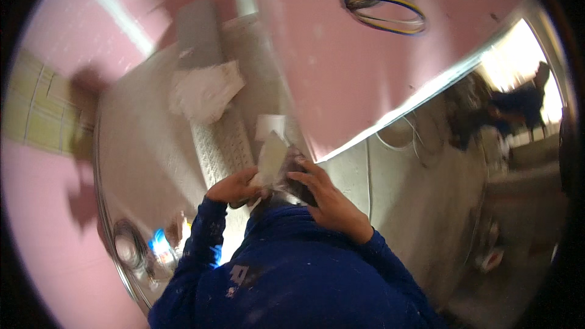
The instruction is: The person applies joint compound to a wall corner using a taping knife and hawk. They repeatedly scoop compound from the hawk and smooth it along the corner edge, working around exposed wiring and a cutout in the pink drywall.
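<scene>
In front of my body, both hands come together low in the middle. A pale, flat, blade-like piece with a pointed tip [273, 156] stands up between them. At its lower end my left hand [234, 187] is closed, its fingers pinched on the piece. My right hand [331, 201] has its fingers bent over a dark object [297, 184] beside the pale piece. Motion blur hides the exact kind of both things. A small white square [269, 127] lies just beyond the tip.
A perforated plank [228, 143] runs ahead, carrying a crumpled pale sheet [210, 91]; a grey block [199, 33] lies beyond. Looped cables [387, 6] hang from the pink wallboard [341, 73]. Lower left stand blurred containers [161, 247]. A person [518, 106] is far right, near a bright opening.
</scene>
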Available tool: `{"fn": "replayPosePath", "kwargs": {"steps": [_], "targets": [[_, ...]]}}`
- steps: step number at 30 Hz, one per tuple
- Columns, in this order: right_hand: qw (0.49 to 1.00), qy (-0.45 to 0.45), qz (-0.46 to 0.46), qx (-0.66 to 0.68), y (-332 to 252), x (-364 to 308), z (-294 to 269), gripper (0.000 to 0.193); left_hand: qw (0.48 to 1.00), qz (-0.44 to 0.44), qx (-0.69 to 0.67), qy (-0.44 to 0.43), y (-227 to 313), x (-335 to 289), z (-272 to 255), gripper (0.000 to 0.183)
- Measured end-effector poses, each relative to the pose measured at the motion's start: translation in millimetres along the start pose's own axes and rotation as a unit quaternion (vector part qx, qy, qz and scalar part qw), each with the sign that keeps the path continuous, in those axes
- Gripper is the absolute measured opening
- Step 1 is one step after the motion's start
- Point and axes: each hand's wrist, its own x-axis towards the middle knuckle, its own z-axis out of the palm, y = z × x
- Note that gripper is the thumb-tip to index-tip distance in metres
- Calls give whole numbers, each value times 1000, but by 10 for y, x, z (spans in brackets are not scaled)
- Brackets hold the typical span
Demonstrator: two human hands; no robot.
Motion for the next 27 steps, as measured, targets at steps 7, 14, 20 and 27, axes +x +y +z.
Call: {"fn": "replayPosePath", "kwargs": {"steps": [7,14,20,27], "targets": [[998,-51,-11,-28,551,-249,83,67,984,90,-154,28,-402,-276,774,55],[972,-230,45,9,1564,115,461,53,880,186,-410,150,-939,-631,1393,56],[817,-119,308,473,1953,1214,439,47,870,51,-393,293,-1444,-576,1200,58],[884,-165,329,287,2613,2729,1218,42,838,-5,-479,260,-1698,-62,339,43]]}}
